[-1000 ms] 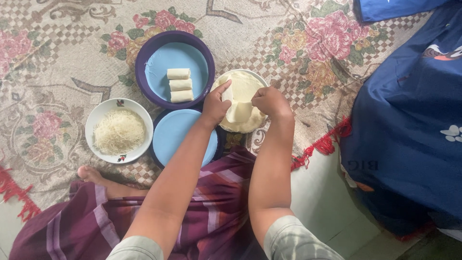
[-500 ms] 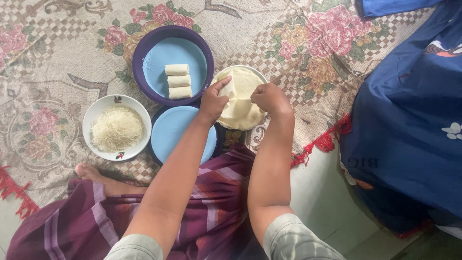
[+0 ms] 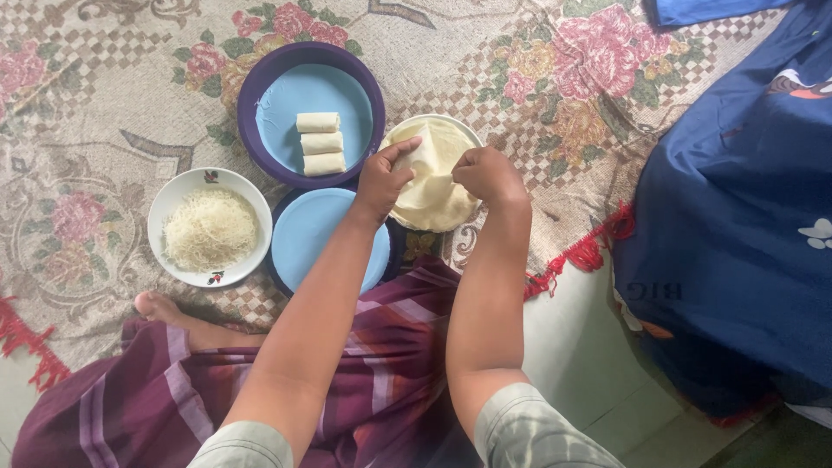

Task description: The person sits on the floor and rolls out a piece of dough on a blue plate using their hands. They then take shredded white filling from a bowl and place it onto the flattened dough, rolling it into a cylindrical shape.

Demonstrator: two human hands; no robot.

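Note:
A stack of thin pale round wrappers (image 3: 433, 186) lies on a white plate (image 3: 472, 137). My left hand (image 3: 384, 180) pinches the left edge of the top wrapper and lifts it. My right hand (image 3: 487, 173) pinches the same wrapper's right edge. Left of the stack, a purple bowl with a light blue inside (image 3: 277, 113) holds three rolled pale rolls (image 3: 320, 143). Below it sits a bare light blue plate (image 3: 316, 238). A white bowl (image 3: 158, 217) of shredded white filling (image 3: 211, 229) stands at the left.
Everything rests on a floral patterned rug (image 3: 104, 104) with a red fringe (image 3: 589, 251). Blue fabric (image 3: 737, 199) covers the right side. My purple striped skirt (image 3: 260, 381) and a bare foot (image 3: 160, 308) are at the bottom, beside pale floor tiles (image 3: 589, 355).
Both hands have peeled the top wrapper up from the stack; it now hangs spread between my fingers instead of lying folded. The view shifted slightly.

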